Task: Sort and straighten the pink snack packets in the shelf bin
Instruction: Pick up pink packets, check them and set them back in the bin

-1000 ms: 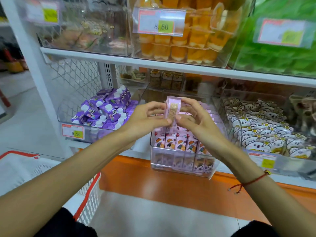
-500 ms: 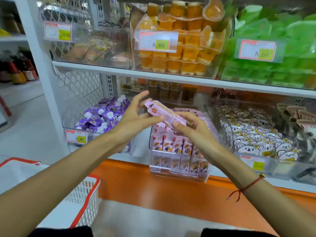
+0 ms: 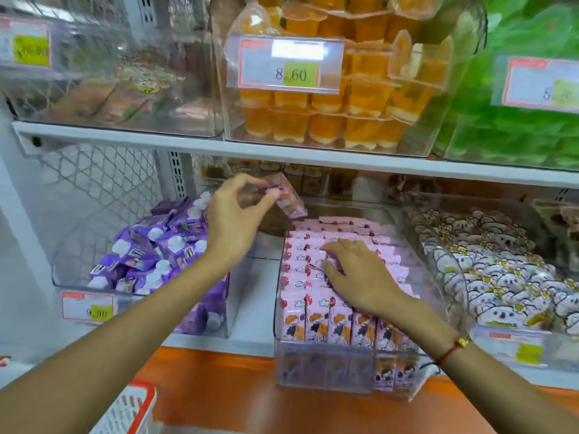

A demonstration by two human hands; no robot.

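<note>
Your left hand [image 3: 233,214] pinches one pink packet [image 3: 289,200] between thumb and fingertips, so this grip is closed on it. The packet is lifted and tilted, above the back-left corner of the clear bin [image 3: 316,368], not touching the rows. Your right hand [image 3: 357,274] lies on top of the packed packets [image 3: 316,321] inside the bin, approx. in the middle rows. Fingers are bent downward into the rows, but I cannot tell if they hold one packet or only press and part them; the fingertips are hidden among the packets.

Step in hand, as I judge it: you put a loose packet back in line. The front rows, below your right grip, stand upright and even. The rows under and behind this grip look less regular.

Next move needs a gap. With the right fingers, push the rows apart or hold them steady. Then turn the lifted packet upright, printed side to the front like the others, and bring it down from the left grip into the free slot. Keep it straight, because the packets stand tight together and a tilted one can push its neighbours out of line.

Beside the left grip is a bin of purple packets [image 3: 150,255]; do not mix them.
</note>
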